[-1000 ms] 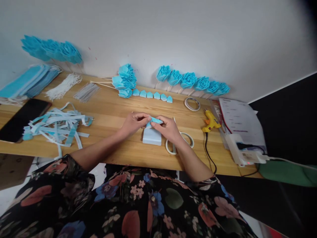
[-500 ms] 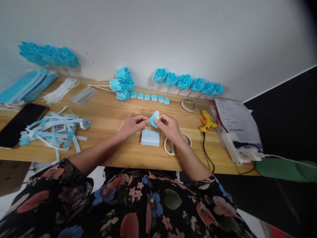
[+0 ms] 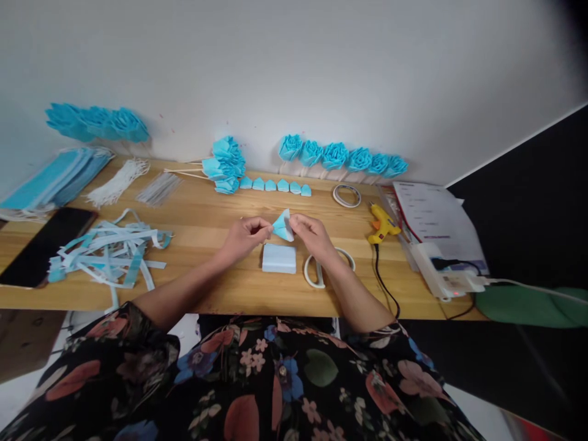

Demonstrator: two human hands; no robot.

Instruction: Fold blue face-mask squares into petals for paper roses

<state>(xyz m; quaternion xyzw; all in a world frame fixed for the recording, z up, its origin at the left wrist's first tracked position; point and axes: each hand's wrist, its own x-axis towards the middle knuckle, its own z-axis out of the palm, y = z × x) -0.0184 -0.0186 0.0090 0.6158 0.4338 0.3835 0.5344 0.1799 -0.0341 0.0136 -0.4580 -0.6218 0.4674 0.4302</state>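
Between my two hands is a small blue-and-white petal (image 3: pixel 282 226) of folded mask fabric, flaring wider toward the right. My left hand (image 3: pixel 247 237) pinches its narrow left end. At the wide right side, the fingertips of my right hand (image 3: pixel 312 233) grip its edge. Just below lies a stack of pale blue fabric squares (image 3: pixel 279 258). White-handled scissors (image 3: pixel 315 272) rest on the wood partly beneath my right wrist. Behind my hands runs a row of small folded blue petals (image 3: pixel 277 185).
Blue fabric roses (image 3: pixel 334 156) lean along the wall. A roll of tape (image 3: pixel 346 195), a yellow glue gun (image 3: pixel 383 225) and a power strip (image 3: pixel 434 269) sit at right. Fabric strips (image 3: pixel 110 248), a phone (image 3: pixel 46 248) and masks (image 3: pixel 59 177) lie at left.
The petal has turned and spread into a flared cone shape. My right fingers have shifted to its wide edge, and my left hand is slightly farther left. The whole view has tilted slightly.
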